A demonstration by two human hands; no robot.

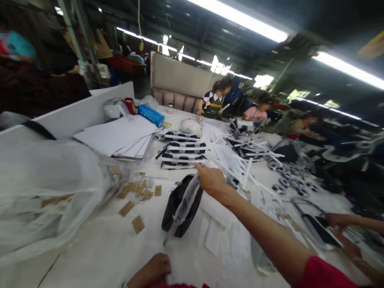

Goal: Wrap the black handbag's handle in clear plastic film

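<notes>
My right hand (pixel 213 182) reaches across the table and is closed at the upper end of a black bag (pixel 172 210). A strip of translucent plastic wrap (pixel 184 204) runs along the bag, which stands tilted on the white surface. My left hand (pixel 156 269) is curled near the front edge, apart from the bag; what its fingers hold, if anything, is hidden. Beyond my right hand lies a stack of black straps with white strips (pixel 184 150). Small brown cardboard tags (pixel 138 225) are scattered left of the bag.
A clear plastic sack (pixel 54 172) fills the left side. White sheets (pixel 120 134) and a blue box (pixel 151 115) lie behind. White strips (pixel 225 150) and black-and-white rolls (pixel 282 186) spread rightward. A co-worker's hands (pixel 345 236) work at the right; other people (pixel 214 104) stand farther back.
</notes>
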